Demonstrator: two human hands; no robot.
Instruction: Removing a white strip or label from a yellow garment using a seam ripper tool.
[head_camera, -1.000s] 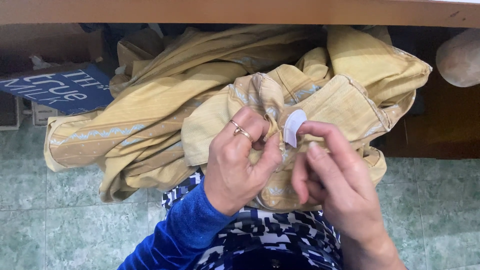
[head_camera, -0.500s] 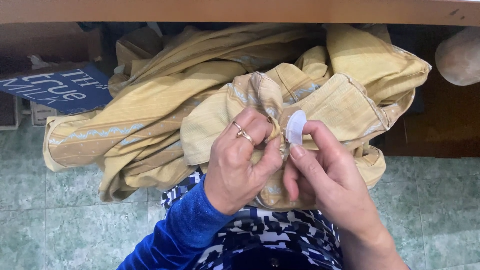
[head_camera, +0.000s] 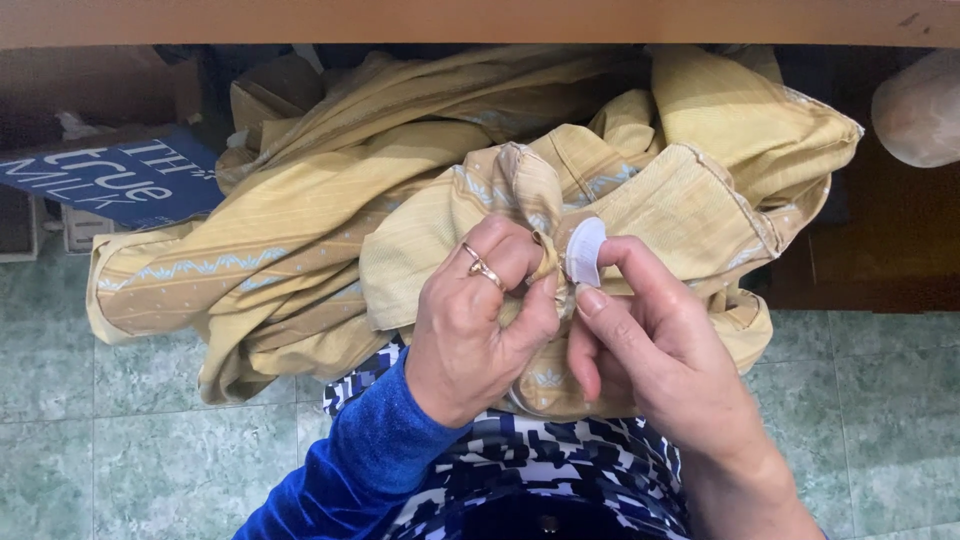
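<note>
From the head camera, the left hand (head_camera: 480, 320) is clenched on a bunched fold of the yellow cloth (head_camera: 330, 230), which lies heaped across the lap under a wooden table edge (head_camera: 480, 20). The right hand (head_camera: 660, 360) pinches a small white plastic piece (head_camera: 585, 250) against that fold, touching the left fingers. A blue box (head_camera: 110, 180) sits on the green tiled floor (head_camera: 120, 440) at left.

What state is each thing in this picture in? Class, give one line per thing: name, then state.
Yellow garment: crumpled, heaped on the lap.
White disc: pinched upright against the cloth.
Left hand: closed on a fabric fold.
Right hand: fingertips gripping the disc.
Rings: worn on the left hand.
</note>
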